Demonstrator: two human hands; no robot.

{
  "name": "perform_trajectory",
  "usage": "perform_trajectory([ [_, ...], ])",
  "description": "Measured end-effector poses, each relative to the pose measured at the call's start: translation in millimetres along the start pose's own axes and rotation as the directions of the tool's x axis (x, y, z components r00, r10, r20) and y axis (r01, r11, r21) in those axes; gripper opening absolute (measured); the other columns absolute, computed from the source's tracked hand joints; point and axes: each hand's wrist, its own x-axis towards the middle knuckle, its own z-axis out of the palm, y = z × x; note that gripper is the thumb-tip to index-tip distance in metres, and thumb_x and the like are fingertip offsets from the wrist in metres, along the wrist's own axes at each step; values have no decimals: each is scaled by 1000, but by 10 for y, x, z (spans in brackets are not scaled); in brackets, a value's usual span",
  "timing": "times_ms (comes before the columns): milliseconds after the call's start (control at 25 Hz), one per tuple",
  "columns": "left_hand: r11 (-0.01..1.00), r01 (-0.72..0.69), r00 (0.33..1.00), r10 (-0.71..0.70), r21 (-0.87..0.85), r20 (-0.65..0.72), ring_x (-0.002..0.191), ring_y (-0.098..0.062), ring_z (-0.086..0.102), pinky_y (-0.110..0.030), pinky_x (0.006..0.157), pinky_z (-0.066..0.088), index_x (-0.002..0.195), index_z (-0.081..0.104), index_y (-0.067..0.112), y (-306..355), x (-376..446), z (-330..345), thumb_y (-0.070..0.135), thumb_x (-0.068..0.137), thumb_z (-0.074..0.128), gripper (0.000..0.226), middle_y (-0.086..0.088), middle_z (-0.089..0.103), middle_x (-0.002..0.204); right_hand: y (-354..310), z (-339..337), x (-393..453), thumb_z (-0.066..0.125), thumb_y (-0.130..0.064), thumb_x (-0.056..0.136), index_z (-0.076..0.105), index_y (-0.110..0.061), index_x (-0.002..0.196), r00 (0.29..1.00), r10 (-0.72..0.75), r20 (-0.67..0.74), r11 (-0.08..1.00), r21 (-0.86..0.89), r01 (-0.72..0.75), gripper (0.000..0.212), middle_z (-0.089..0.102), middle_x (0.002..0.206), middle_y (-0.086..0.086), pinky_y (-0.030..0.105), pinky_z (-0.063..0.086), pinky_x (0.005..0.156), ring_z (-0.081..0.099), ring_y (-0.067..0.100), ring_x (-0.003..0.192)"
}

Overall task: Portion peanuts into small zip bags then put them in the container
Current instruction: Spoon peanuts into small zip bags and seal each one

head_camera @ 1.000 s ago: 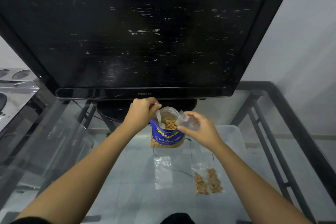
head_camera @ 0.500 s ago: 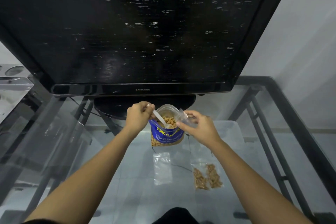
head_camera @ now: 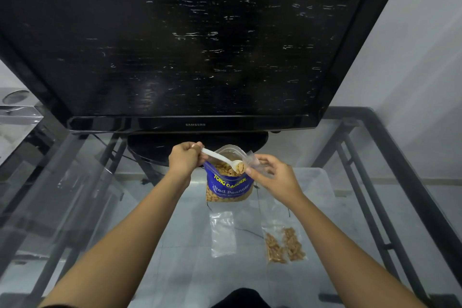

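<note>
Peanuts (head_camera: 240, 167) heaped in white plastic spoon (head_camera: 221, 157) over glossy blue pouch (head_camera: 228, 182) on glass table (head_camera: 125, 207). Left hand (head_camera: 184, 161) fists spoon handle; right hand (head_camera: 271, 176) pinches crinkly clear zip bag (head_camera: 250, 159) beside spoon bowl.

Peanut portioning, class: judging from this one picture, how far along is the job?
Done: two filled zip bags lie on the glass table. In hand: the left hand holds a spoon of peanuts at the small bag the right hand pinches. Left: one empty bag, then moving all into the container.
</note>
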Motion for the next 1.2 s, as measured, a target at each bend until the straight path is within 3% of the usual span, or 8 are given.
perform_trajectory([
  [160,987,85,995,-91,-138,-37,59,-11,58,-21,60,50,96,60,5,-33,48,-124,18,95,50,16,-8,61,69,4,4,27,72,-40,75,58,-22,115,999,-10,-41,1000,16,11,46,62,102,-12,12,46,68,59,8,98],
  [400,989,8,996,-21,-148,-85,59,-9,56,-20,57,48,92,61,6,220,170,-301,18,94,53,14,-5,59,66,-110,-20,145,71,-54,70,55,-24,121,983,-183,22,864,-473,172,61,60,111,-6,30,51,83,57,10,98],
  [680,980,-183,983,183,81,5,60,-9,59,-19,57,48,94,66,4,674,66,-218,21,92,55,20,-4,62,64,-217,175,203,72,-52,70,57,-23,118,970,-241,-15,899,-381,217,58,62,107,-6,29,51,80,57,8,95],
  [800,829,-484,875,462,279,145,62,-10,62,-25,65,53,86,66,13,893,-228,-97,24,91,56,16,-1,64,62,-221,272,171,75,-48,69,59,-23,117,963,-248,-101,944,-249,217,56,62,106,-7,23,49,79,57,4,93],
  [920,523,-759,649,654,387,389,59,-4,62,-17,61,51,86,65,17,1070,-545,-8,27,92,56,15,6,65,62,-227,369,142,74,-48,70,60,-24,116,946,-248,-208,966,-120,227,54,63,104,-7,20,51,74,59,4,87],
  [1000,399,-814,549,764,422,337,58,-5,61,-16,57,46,86,65,16,1184,-597,-37,28,92,55,17,5,65,62,-231,399,145,73,-46,72,59,-22,117,944,-211,-253,977,-65,201,53,63,101,-6,15,48,69,58,3,84],
  [1120,593,-719,648,760,361,41,61,-16,64,-28,62,49,81,63,17,1227,-388,-191,28,91,55,17,2,65,61,-183,342,147,72,-46,73,58,-19,119,950,-124,-285,991,13,133,55,64,100,-3,15,49,68,60,5,85],
  [1200,662,-652,730,680,370,71,60,-12,63,-29,61,50,80,60,20,1001,-245,-223,26,92,55,15,6,63,62,-111,277,123,70,-47,74,58,-21,117,954,-63,-293,996,41,79,52,65,98,-3,23,54,71,62,8,86],
])
